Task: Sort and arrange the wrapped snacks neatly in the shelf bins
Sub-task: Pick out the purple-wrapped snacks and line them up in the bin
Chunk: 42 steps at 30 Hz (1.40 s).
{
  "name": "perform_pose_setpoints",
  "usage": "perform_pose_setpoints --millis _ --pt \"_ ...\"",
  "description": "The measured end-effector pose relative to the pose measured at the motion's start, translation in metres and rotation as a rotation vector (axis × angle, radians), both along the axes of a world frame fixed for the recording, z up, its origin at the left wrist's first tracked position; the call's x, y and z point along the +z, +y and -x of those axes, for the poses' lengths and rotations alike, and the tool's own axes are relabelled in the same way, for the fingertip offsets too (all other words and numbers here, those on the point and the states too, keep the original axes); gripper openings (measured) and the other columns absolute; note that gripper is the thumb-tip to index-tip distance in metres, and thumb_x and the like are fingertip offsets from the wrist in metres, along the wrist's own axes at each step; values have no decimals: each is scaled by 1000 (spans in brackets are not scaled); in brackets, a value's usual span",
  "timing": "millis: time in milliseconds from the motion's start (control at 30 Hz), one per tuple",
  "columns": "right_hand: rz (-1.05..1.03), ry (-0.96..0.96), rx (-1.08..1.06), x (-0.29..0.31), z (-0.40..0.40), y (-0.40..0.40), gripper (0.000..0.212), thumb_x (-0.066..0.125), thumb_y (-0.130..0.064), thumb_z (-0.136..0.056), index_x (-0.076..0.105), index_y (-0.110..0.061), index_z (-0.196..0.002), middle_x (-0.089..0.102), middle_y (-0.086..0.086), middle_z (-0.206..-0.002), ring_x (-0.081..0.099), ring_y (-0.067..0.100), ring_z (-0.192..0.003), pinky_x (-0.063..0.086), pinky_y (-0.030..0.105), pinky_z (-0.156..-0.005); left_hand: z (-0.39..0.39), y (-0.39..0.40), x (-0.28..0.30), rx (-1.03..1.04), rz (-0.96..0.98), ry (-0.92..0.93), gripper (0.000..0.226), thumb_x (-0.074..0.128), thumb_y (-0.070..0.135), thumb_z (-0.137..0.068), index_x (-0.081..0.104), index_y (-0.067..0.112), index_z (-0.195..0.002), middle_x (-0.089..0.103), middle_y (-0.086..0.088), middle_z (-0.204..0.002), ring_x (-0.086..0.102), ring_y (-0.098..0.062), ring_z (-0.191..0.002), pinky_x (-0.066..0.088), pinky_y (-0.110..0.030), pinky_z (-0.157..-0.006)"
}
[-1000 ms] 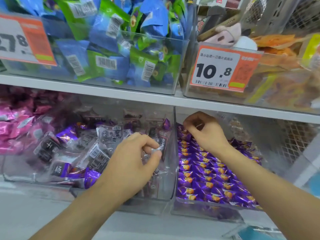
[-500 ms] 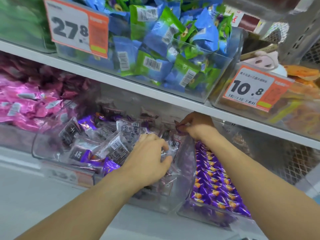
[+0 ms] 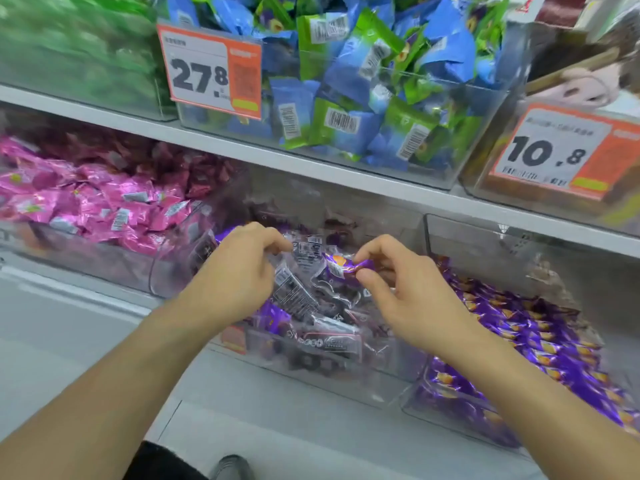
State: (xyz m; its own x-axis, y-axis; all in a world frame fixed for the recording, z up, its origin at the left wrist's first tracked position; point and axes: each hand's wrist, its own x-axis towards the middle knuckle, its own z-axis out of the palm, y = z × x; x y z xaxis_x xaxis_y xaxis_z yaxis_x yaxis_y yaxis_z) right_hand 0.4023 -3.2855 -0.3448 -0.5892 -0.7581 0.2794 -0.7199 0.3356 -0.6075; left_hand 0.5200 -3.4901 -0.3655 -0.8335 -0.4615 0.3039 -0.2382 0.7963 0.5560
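While right hand pinches purple snack, left hand beside

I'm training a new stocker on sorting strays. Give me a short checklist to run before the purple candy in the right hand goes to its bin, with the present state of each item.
1. Right hand has the purple candy pinched between thumb and fingers: ok.
2. The candy is lifted free of the middle bin of clear-wrapped snacks: cannot tell.
3. A matching bin is at hand: ok, the bin of purple candies sits just to the right.
4. That bin has room: ok, its back part looks bare.
5. Left hand is out of the way: not ok, it pinches a wrapper beside the candy.
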Motion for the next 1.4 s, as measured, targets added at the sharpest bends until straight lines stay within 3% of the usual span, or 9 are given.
perform_pose_setpoints --millis 167,333,533,700,900,1000,1100,1167,1400 --pt "62 -301 79 -6 -21 -25 17 52 -14 -99 55 -31 -104 68 -3 -95 73 12 -73 60 49 -70 -25 -47 -23 180 164 -42 45 56 -2 -84 57 10 -128 52 -10 -128 46 -29 -120 37 -34 -100" --pt "72 -379 56 -7 -20 -44 14 61 -13 -95 65 -25 -99 70 0 -86 71 12 -64 58 32 -62 4 -69 -21 106 327 -124 44 51 -2 -88 51 1 -132 50 -16 -134 43 -32 -124 32 -35 -105" --pt "200 -647 11 -9 -6 -53 15 68 -4 -90 68 -17 -98 74 11 -75 70 23 -63 58 33 -64 59 -89 0 96 488 -618 23 63 9 -83 64 7 -106 67 -14 -104 63 -33 -97 52 -39 -83" --pt "217 -679 38 -4 0 -52 15 67 -4 -91 68 -16 -100 75 10 -77 70 21 -64 56 26 -64 70 -80 1 175 562 -572 24 62 -4 -78 66 6 -99 67 -16 -95 66 -37 -89 48 -36 -68" --pt "237 -813 -44 -3 2 -45 9 53 -14 -101 60 -10 -105 74 16 -91 75 30 -78 62 43 -75 36 -71 10 133 340 -105 10 70 9 -84 75 14 -90 69 -6 -89 63 -24 -88 49 -31 -78" --pt "285 -1009 -66 1 -3 -32 12 48 -12 -101 57 -6 -107 71 22 -94 74 35 -77 62 46 -79 12 -31 28 114 -1 162 7 65 9 -90 69 15 -86 66 3 -83 61 -7 -73 46 -14 -68" --pt "369 -1112 -69 7 -6 -9 14 52 -9 -99 63 -1 -105 70 24 -85 70 31 -73 62 41 -75 6 14 42 -8 -347 261 6 58 11 -96 59 12 -90 71 -3 -81 64 -24 -58 52 -32 -51" --pt "423 -1059 -124 8 -6 9 15 58 -13 -98 66 -3 -107 71 19 -84 65 28 -71 59 36 -67 12 45 44 -72 -464 255 8 56 13 -98 55 12 -90 71 -10 -82 58 -30 -42 44 -29 -39" --pt "594 -767 -189 9 -11 71 8 70 -24 -89 72 -18 -94 76 -1 -91 69 15 -68 55 24 -63 36 136 36 -131 -919 370 19 65 20 -90 63 2 -91 73 -13 -85 70 -25 -62 59 -35 -70"
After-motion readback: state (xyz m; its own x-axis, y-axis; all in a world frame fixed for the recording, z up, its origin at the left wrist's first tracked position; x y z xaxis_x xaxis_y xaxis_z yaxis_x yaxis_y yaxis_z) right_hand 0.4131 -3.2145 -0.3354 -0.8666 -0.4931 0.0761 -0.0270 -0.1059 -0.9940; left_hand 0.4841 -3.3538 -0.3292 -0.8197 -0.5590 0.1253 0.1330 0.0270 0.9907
